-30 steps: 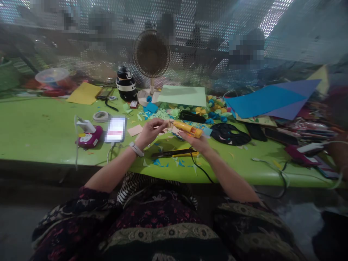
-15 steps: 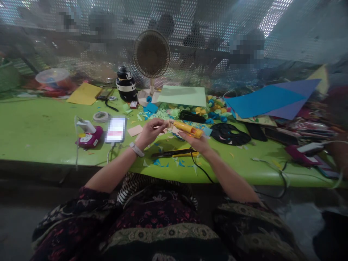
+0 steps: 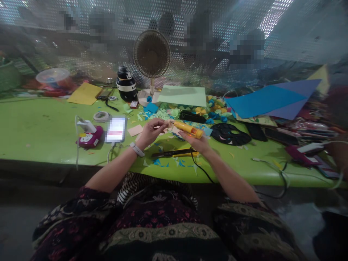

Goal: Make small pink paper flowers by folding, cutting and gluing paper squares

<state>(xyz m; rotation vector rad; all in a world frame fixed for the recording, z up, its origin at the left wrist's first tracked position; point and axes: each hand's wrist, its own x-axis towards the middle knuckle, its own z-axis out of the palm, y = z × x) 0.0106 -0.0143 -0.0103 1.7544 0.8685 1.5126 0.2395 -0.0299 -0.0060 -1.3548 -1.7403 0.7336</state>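
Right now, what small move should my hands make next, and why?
I'd probably ease the yellow tool back slightly: the right hand holds it with its narrow tip aimed toward the left hand, very close by.

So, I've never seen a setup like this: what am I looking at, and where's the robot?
There's no robot here: these are a person's own two bare hands. Every picture comes from one camera worn on that person's head, looking forward and down.

The right hand holds a yellow tool, perhaps a glue gun. The left hand is at the tool's tip; whether its fingers pinch anything is too small to tell.

On the green table lie paper scraps, a lit phone, a black palette and a pale green sheet. Farther back stand a black bottle and a round fan.
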